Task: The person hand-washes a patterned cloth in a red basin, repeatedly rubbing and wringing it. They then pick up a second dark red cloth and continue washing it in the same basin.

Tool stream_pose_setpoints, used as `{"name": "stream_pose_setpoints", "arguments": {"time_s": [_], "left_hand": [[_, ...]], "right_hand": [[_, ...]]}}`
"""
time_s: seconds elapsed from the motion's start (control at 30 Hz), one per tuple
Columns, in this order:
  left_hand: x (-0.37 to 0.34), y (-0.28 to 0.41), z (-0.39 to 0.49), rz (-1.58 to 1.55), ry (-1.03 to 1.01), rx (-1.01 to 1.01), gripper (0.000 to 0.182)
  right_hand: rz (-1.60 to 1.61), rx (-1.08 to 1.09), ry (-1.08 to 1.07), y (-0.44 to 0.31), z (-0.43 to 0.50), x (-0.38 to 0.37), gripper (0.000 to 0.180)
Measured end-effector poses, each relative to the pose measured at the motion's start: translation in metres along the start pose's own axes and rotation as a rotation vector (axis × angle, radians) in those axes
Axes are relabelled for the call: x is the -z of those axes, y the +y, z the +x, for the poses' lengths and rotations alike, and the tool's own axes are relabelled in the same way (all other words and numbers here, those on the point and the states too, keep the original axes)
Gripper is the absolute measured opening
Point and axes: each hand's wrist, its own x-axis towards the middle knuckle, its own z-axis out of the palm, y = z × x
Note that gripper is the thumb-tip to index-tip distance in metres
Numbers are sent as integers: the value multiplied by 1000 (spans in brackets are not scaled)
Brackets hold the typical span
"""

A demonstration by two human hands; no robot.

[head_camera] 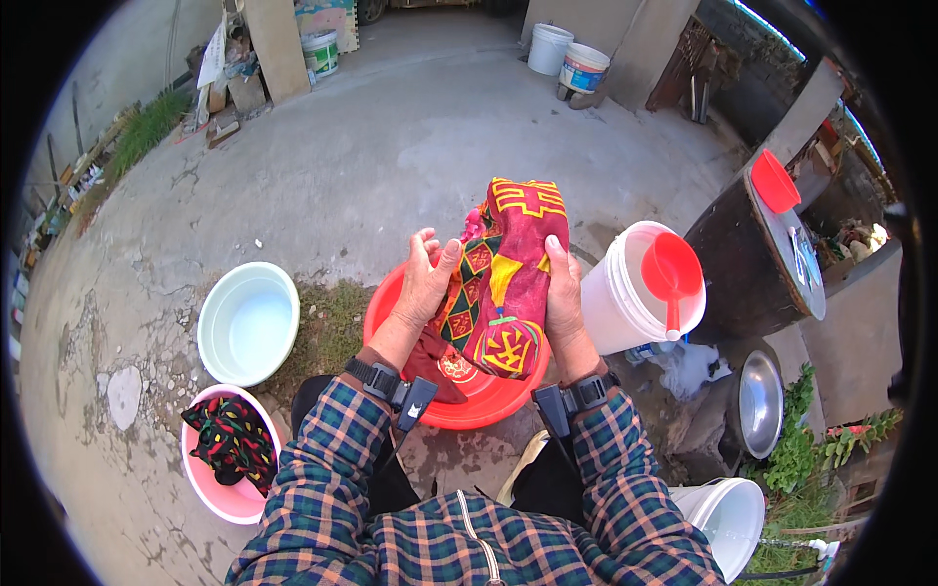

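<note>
A damp-looking dark-red cloth (524,264) with yellow patterns and a green diamond-patterned part hangs over a red plastic basin (476,410). My right hand (564,297) grips its right edge, thumb on top. On the cloth's left side is my left hand (419,293), thumb and fingers spread; whether it touches the fabric is unclear. The cloth's lower end and a plain maroon part (429,373) reach down into the basin, whose inside bears a printed pattern. Part of the basin is hidden behind the cloth and my wrists.
To the left stand a pale-green basin (249,322) and a pink basin (256,505) holding dark patterned cloth (234,439). On the right are a white bucket (612,300) with a red dipper (670,267), a dark drum (740,256), a metal bowl (762,403) and another bucket (733,524).
</note>
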Motion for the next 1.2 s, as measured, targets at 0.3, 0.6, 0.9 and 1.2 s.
{"name": "stream_pose_setpoints", "arguments": {"time_s": [0.3, 0.6, 0.9, 1.2], "left_hand": [[-10, 0, -18, -606, -307, 102, 38], [-3, 7, -21, -463, -236, 18, 32], [-14, 18, -16, -507, -175, 97, 40], [-33, 5, -21, -359, -72, -78, 24]], "right_hand": [[-488, 44, -72, 15, 8, 20, 50], [-379, 17, -60, 31, 4, 24, 75], [-523, 91, 67, 46, -5, 3, 36], [-780, 294, 84, 50, -6, -12, 35]]}}
